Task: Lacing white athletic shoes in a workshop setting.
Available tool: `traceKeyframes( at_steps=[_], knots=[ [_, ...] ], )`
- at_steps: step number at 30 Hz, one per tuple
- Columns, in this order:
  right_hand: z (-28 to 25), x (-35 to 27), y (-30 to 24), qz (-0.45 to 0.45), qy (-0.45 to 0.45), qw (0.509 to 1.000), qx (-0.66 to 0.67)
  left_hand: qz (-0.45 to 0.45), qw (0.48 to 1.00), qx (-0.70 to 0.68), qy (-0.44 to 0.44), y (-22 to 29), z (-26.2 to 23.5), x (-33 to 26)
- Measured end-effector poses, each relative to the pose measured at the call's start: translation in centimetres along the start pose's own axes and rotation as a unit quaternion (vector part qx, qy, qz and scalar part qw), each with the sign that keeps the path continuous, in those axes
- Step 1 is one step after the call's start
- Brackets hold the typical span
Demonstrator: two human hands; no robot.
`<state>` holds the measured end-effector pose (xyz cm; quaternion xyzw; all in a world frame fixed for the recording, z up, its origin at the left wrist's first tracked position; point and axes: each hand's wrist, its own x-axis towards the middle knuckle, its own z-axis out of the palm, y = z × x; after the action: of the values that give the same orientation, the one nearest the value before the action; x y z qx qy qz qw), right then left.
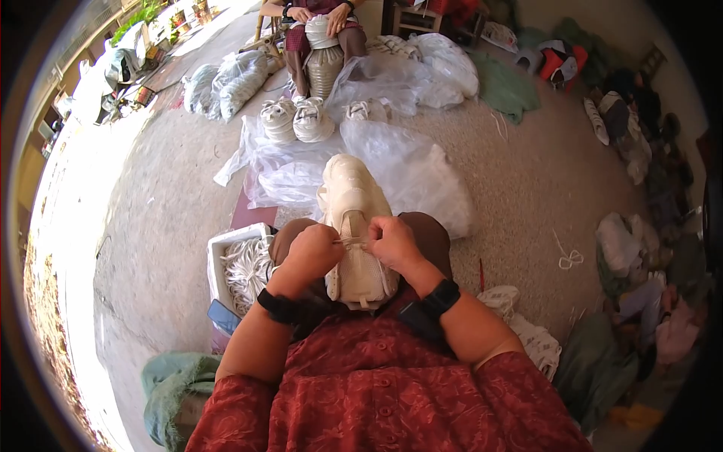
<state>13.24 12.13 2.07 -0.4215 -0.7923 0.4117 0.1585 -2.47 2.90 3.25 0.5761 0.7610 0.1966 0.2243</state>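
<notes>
A cream sneaker [350, 184] rests between my thighs, its toe pointing away from me and its heel toward my body. My left hand [310, 252] is closed in a pinch at the left side of the shoe's throat, gripping a pale shoelace [351, 241]. From the opposite side my right hand [393, 242], also closed, pinches the lace near the tongue. The lace runs across the shoe between the two hands. Its ends are hidden by my fingers.
A white box [216, 264] of bundled laces stands at my left knee, a phone [224, 317] by its near corner. Ahead, white shoes [312, 120] sit beside clear plastic sheeting [407, 162]. Beyond, a seated person's hands [337, 19] hold a white shoe. Bags and cloth line the right.
</notes>
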Motion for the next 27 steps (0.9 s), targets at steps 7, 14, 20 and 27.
traceKeyframes(
  at_steps=[7,14,20,27],
  knots=[
    [0.1,0.0,0.5,-0.015,0.005,0.999,0.03,0.013,0.982,-0.189,0.004,-0.3,0.1,-1.5],
    [0.5,0.2,0.8,-0.032,0.017,0.999,0.029,-0.005,0.986,-0.165,0.023,0.4,0.1,-1.5],
    [0.3,0.0,0.3,-0.015,0.013,1.0,0.015,0.003,0.999,-0.032,0.021,1.0,0.2,-0.6],
    [0.4,-0.1,0.3,-0.016,0.021,1.0,0.015,-0.028,0.928,-0.372,0.011,-0.8,2.2,-1.4]
  ],
)
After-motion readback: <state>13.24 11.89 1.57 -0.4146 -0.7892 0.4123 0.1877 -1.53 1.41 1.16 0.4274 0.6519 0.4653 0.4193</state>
